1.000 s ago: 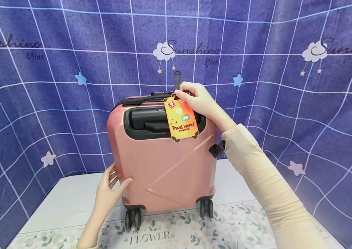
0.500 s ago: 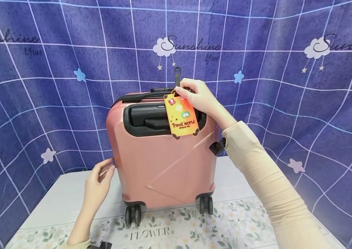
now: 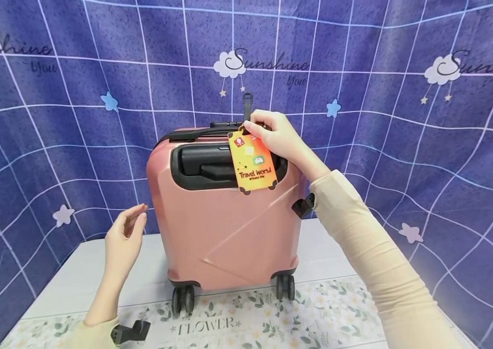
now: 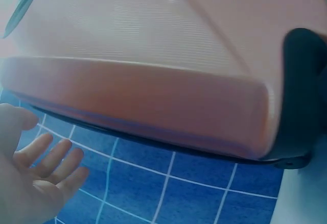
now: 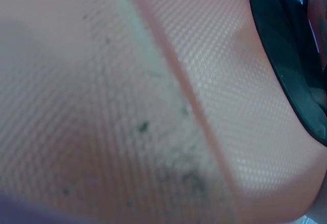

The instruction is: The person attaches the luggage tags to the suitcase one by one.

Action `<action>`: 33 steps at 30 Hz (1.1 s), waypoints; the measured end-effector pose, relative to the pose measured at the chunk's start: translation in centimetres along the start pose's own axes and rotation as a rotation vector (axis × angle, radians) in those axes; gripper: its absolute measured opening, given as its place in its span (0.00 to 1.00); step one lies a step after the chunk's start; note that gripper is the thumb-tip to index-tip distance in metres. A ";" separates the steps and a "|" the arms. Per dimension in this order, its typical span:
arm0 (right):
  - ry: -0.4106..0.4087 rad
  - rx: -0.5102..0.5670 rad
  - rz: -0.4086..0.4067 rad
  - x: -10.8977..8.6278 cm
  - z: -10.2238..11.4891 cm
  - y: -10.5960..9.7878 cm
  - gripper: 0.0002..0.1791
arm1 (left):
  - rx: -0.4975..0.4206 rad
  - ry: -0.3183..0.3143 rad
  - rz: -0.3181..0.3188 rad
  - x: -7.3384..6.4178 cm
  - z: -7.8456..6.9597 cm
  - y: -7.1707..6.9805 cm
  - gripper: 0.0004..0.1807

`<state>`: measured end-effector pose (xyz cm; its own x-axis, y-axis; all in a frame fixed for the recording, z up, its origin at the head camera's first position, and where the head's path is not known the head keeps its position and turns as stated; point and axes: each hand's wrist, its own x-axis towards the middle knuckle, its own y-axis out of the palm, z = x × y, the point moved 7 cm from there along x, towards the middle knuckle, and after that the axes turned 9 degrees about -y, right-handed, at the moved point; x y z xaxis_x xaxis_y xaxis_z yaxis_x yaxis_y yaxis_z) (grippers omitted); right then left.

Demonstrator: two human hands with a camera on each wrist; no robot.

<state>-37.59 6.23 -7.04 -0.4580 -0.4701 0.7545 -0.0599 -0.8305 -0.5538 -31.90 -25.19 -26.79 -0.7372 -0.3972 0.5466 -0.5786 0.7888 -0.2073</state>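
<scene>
A pink hard-shell suitcase [image 3: 229, 232] stands upright on its black wheels in the head view. At its top, my right hand [image 3: 278, 135] pinches a luggage tag [image 3: 253, 167] by the upper end, near the black strap [image 3: 247, 107]. The orange-yellow tag reads "Travel World" and hangs over the recessed black handle [image 3: 205, 162]. Apart from the suitcase's left side is my left hand [image 3: 124, 237], its fingers loosely bent and holding nothing. In the left wrist view the left hand [image 4: 43, 173] shows beside the suitcase's side wall [image 4: 143, 101]. The right wrist view shows mostly textured shell [image 5: 153, 106].
A blue gridded curtain [image 3: 185, 58] with clouds and stars hangs behind and at both sides. Under the suitcase lies a white surface [image 3: 85, 271] with a floral mat [image 3: 329, 310] along the front. Black bands [image 3: 130, 332] sit at both wrists.
My left hand has let go of the suitcase's lower left side and moved left and slightly up, away from it. The right hand stays on the tag.
</scene>
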 end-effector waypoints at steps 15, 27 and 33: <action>-0.025 0.002 -0.002 0.0 0.2 -0.1 0.16 | -0.048 0.011 0.017 2.1 -3.5 -0.2 0.20; -0.026 -0.036 0.007 -0.1 0.3 0.0 0.15 | -0.034 0.092 0.018 3.8 -7.9 -0.5 0.20; -0.024 -0.054 0.016 -0.1 0.6 0.0 0.14 | -0.025 0.093 0.031 4.4 -9.3 -0.5 0.21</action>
<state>-37.04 6.13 -6.94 -0.4382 -0.4910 0.7529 -0.1010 -0.8054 -0.5840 -31.61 -22.92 -16.72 -0.7185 -0.3275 0.6136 -0.5460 0.8121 -0.2060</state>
